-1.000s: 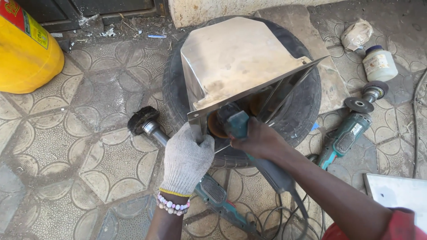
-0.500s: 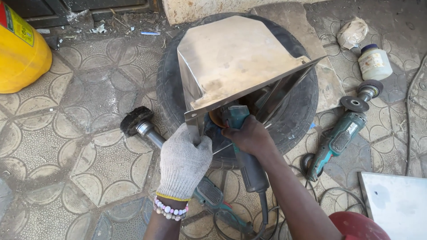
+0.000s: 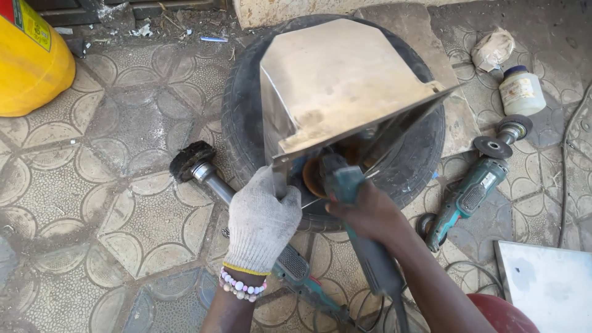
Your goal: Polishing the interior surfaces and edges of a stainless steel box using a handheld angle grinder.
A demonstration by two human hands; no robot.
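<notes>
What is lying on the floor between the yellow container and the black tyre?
In the head view, only bare patterned paving lies between yellow container and tyre.

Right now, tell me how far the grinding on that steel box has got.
Done: the folded sheet-metal box already lies on the tyre. In hand: the gloved left hand grips its open edge while the bare right hand holds a grinder with its disc just inside the opening. Left: cannot tell; the inside is hidden. Two other grinders lie unused.
</notes>
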